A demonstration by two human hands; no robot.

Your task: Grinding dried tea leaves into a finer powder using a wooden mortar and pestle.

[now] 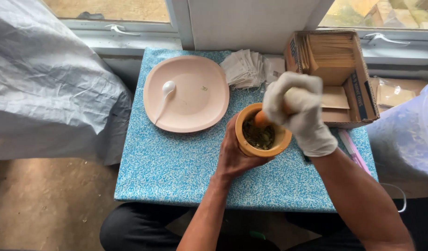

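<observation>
An orange mortar [248,148] stands on the blue speckled table [177,167] and holds crushed green-brown plant matter [259,137]. My bare left hand [233,155] wraps around the mortar's near side. My right hand [295,111], in a white glove, is closed on an orange pestle [261,118] whose tip is down inside the mortar.
A pink plate [195,100] with a white spoon [163,97] lies at the back left of the table. A pile of white paper sachets [245,69] and an open cardboard box [358,88] of brown envelopes are behind the mortar. A grey sheet [42,83] covers the left; a plastic bag [404,135] sits at the right.
</observation>
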